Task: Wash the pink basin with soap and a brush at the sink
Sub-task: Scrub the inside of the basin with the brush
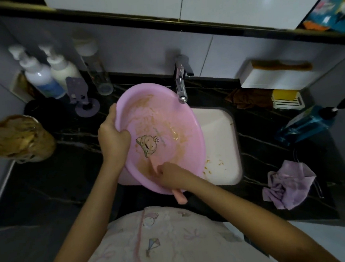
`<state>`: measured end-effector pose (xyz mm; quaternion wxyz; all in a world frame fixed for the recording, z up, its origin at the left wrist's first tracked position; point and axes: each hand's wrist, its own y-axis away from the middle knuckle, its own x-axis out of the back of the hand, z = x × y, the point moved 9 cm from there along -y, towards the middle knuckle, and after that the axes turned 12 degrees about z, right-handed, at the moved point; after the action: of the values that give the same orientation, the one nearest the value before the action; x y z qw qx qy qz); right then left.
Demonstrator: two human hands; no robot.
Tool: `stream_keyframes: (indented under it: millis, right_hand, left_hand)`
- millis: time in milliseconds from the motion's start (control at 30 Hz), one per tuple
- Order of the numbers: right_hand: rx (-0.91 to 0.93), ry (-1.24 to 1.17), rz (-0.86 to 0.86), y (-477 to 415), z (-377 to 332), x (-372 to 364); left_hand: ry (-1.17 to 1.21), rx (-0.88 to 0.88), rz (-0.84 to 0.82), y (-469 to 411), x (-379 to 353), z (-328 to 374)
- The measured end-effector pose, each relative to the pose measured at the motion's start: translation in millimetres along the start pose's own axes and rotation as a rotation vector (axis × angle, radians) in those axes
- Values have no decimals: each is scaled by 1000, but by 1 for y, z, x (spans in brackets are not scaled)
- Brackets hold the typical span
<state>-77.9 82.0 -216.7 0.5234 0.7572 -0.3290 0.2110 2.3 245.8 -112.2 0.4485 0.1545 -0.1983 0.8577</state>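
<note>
Gripping the pink basin (184, 119) by its left rim with your left hand (113, 135), you clasp the brush (180, 197) in your right hand (170, 173), handle toward you, residue (144, 101) lying beyond toward the faucet (181, 82).

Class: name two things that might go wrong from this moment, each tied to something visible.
1. Only the left hand grips the tilted pink basin; pushes from the brush in the right hand might twist it loose into the sink.
2. The basin's far rim sits near the faucet and might knock it.

brush (180, 197): head blurred, middle under right hand (169, 172) | sink (219, 131): left half behind basin (166, 110)
</note>
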Motion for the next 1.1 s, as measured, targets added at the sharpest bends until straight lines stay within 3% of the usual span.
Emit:
stream_keyframes:
  millis: [100,200,467,567,634,700,734,900,967,1034,1100]
  right_hand:
    - [101,-64,180,-16,-3,19]
    - [46,20,317,-46,30,40]
    - [175,458,593,-86,35,137]
    - [-51,422,444,-90,73,140]
    - [-181,386,178,-83,100,119]
    - [-204,401,6,-73,107,113]
    - [-175,434,17,-73,106,119]
    - [124,580,595,-78,63,171]
    - [62,614,475,-78,80,156]
    - [-158,451,75,-71,108,116]
    - [-181,362,-179,-65,109,95]
  left_hand:
    - [3,19,-18,-1,0,-9]
    - [11,29,-36,1,0,-12]
    - [-45,49,-73,-8,-2,1]
    - [-85,34,-110,-18,0,2]
    - [-104,31,-152,-26,-3,-1]
    - [-121,35,-189,-28,-9,1]
    - [-122,32,-205,-27,-13,4]
    - [-164,-14,-202,-28,-15,16]
    - [-162,-12,-202,-28,-14,17]
    - [-161,-14,-196,-27,-11,20]
    - [-164,-16,-183,-29,-10,21]
